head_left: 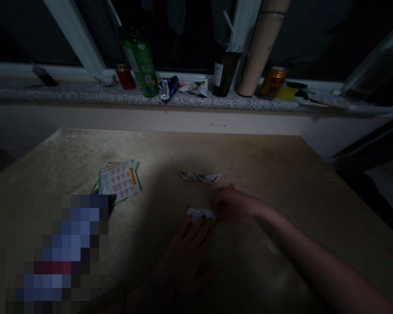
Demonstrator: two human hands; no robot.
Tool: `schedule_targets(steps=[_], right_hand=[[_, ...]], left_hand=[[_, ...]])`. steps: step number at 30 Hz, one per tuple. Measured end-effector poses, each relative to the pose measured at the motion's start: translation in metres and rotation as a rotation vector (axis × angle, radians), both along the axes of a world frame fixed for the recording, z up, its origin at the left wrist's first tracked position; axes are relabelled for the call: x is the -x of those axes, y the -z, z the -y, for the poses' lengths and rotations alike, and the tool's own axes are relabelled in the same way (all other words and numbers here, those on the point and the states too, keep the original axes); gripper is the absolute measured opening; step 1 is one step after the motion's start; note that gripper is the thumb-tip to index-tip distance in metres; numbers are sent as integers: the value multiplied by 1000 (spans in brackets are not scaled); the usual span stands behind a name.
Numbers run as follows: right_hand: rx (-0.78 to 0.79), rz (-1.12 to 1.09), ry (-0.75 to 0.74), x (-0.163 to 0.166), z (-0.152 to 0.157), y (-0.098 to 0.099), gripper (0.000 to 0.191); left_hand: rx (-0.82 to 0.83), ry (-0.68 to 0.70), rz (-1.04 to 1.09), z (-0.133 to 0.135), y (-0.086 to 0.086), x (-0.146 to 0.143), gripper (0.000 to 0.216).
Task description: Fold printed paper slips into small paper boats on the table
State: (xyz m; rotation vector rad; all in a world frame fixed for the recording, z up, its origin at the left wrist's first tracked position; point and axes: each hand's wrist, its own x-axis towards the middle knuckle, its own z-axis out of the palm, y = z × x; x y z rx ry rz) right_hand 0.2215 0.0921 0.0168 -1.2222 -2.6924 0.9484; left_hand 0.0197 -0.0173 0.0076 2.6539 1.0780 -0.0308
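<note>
L hand (186, 248) palm-down, fingers spread, tips on the near edge of the paper slip (196, 213). R hand (232, 203) curled at the slip's 3 o'clock end; too dark to tell if it's pinching paper or just touching. Slip lies on the worktop (265, 161) btwn/under the fingers, approx. mid-worktop.

Risk, my guess: slip skids or creases crooked if L fingers press unevenly or R pulls sideways; poor light makes edges easy to misjudge. R knuckles could also nudge the folded pieces nearby.

Slip's long axis runs approx. 9-to-3, tipped a bit twd 10-to-4; R end points at R hand.

From slip: L folded piece (189, 176) & R folded piece (211, 178) at 12, end to end; card stack (118, 181) approx. 10; windowsill (183, 101) w/ cans etc. far off at 12.
</note>
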Motion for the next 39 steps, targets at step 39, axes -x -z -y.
schedule_targets(steps=[39], right_hand=[[-205,-211,258,3,50,4,6]], left_hand=[[-7,3,82,1,10,5,74]])
